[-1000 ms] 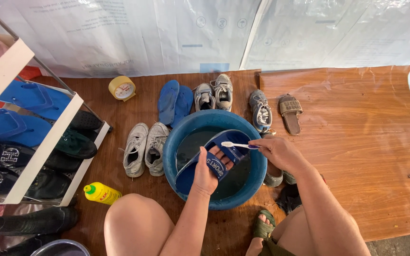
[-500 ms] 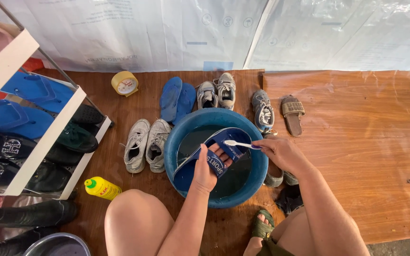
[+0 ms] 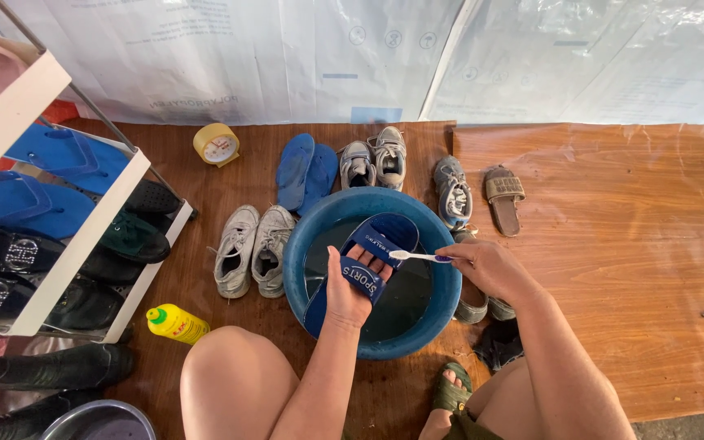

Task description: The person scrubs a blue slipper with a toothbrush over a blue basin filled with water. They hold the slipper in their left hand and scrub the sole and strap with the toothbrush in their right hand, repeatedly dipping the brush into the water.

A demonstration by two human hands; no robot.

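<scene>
Left hand [image 3: 350, 292], centre of the frame, was closed around a dark blue slide sandal [image 3: 372, 244], gripping it at the strap from below; the sandal was held tilted over the blue basin [image 3: 299, 244], its toe end pointing toward the upper right. Right hand [image 3: 486, 265], just right of centre, was closed on the handle of a white toothbrush [image 3: 417, 257]; the brush lay roughly level, with its head at the sandal's footbed. Contact between bristles and sandal could not be confirmed.

The basin sat on the wooden floor [image 3: 613, 244] between the person's bare knees and held dark water.

Just left of the basin: a pair of white sneakers [image 3: 254, 248], side by side. Above the basin: a pair of blue flip-flops [image 3: 307, 169], then a pair of grey sneakers [image 3: 374, 159]. To the upper right: a single grey sneaker [image 3: 452, 189] and, beside it, a brown sandal [image 3: 503, 195].

A yellow tape roll [image 3: 216, 144] lay in the upper left-centre. A yellow bottle with a green cap [image 3: 174, 323] lay on its side at the lower left. A white shoe rack [image 3: 59, 236] filled the left edge, holding blue flip-flops and dark shoes. White plastic sheeting [image 3: 287, 49] covered the top of the frame.
</scene>
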